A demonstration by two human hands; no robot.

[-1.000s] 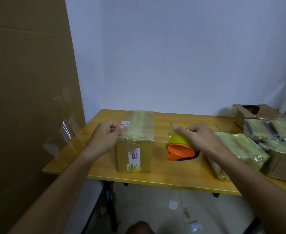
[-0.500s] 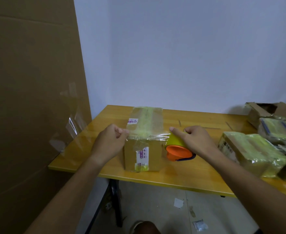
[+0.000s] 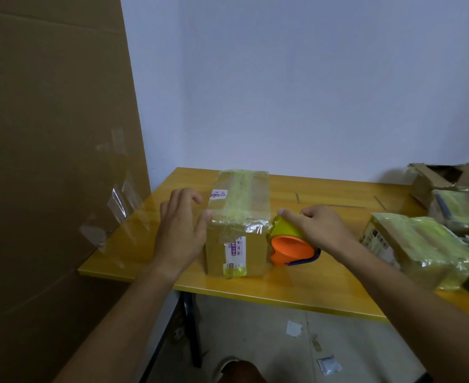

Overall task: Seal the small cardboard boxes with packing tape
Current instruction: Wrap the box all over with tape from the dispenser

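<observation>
Now right hand (image 3: 314, 228) grips tape dispenser (image 3: 290, 244).

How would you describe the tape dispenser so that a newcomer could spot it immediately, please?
Start at the yellow wooden table and find the upright cardboard box near its left end. Against that box's right side sits the tape dispenser, gripped from above by the right hand. Its bright orange core and yellow-green roll set it apart from the brown parcels around it.
</observation>
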